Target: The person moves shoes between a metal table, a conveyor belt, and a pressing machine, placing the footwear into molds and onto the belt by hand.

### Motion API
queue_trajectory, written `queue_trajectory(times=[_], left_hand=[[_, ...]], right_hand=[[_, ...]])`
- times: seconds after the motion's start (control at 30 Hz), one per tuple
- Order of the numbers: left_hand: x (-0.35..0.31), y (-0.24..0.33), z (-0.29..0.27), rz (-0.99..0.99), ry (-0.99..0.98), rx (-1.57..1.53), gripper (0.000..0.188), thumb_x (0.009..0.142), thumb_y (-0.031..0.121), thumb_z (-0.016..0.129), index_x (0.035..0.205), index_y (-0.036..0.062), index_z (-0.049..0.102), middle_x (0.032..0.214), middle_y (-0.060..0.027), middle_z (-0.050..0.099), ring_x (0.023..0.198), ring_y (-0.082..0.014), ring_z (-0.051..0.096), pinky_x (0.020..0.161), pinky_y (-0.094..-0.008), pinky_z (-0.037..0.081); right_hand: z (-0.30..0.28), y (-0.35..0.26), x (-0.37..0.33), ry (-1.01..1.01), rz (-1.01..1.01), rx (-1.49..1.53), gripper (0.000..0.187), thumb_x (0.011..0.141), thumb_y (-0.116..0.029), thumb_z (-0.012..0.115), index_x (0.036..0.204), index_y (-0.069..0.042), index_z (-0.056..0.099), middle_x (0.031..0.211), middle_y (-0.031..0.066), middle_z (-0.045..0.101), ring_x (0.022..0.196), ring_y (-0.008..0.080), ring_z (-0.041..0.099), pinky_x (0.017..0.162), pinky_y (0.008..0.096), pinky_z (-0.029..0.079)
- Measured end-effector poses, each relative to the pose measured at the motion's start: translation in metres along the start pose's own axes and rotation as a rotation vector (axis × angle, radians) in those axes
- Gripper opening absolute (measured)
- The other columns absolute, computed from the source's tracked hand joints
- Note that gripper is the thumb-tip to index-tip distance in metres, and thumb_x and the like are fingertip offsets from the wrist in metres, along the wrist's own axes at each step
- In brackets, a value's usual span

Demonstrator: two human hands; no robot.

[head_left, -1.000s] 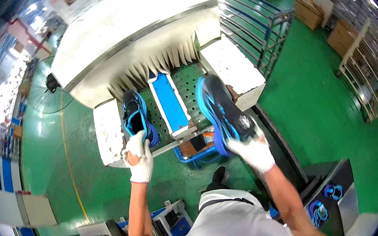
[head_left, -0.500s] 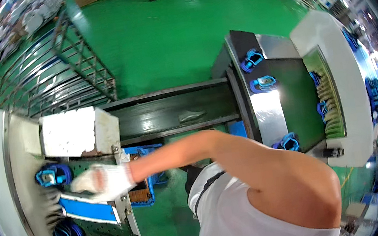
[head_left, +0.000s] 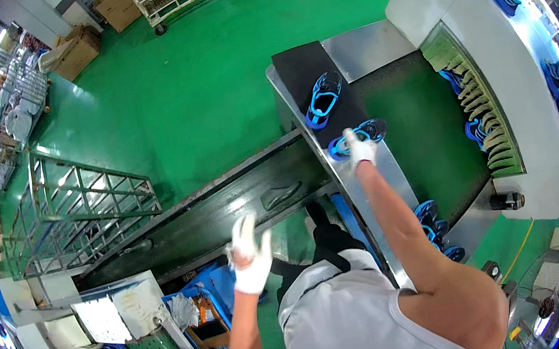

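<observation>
Two hands point(head_left: 253, 257), at 7 and 3 o'clock. Shoes point(head_left: 323, 100): one each at 1 and 2, two half-hidden between 2 and 3, an uncountable cluster at 4. One rack point(head_left: 95, 214) at 9, one trolley point(head_left: 181, 4) at 11.

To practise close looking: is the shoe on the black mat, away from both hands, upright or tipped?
Upright: the shoe shows its opening facing up, blue heel sole down on the black mat.

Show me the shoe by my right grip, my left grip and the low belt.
Shoe point(head_left: 374, 129), head view: on its dark toe.
Left grip point(head_left: 250, 260), head view: middle of the gloved hand.
Low belt point(head_left: 203, 228), head view: on its dark surface.
</observation>
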State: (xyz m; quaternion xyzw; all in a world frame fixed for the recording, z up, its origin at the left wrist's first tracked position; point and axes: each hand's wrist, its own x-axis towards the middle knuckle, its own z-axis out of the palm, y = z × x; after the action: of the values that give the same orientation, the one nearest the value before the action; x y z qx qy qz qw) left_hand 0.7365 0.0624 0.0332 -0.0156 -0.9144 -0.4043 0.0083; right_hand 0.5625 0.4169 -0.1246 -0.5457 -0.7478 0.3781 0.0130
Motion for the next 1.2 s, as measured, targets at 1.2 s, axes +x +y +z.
queue_trajectory(times=[1.2], left_hand=[[-0.362,0.076,-0.093,-1.115,1.186,0.733,0.040,0.077,0.020,0.089,0.101,-0.0030,0.068,0.121,-0.0331,0.062,0.117,-0.0491,0.059,0.098,-0.0524,0.049]], right_hand=[[-0.070,-0.051,-0.345,-1.999,-0.942,-0.365,0.047,0.071,-0.015,0.087,0.110,0.003,0.068,0.099,0.0045,0.069,0.084,0.0157,0.062,0.076,0.0347,0.054]])
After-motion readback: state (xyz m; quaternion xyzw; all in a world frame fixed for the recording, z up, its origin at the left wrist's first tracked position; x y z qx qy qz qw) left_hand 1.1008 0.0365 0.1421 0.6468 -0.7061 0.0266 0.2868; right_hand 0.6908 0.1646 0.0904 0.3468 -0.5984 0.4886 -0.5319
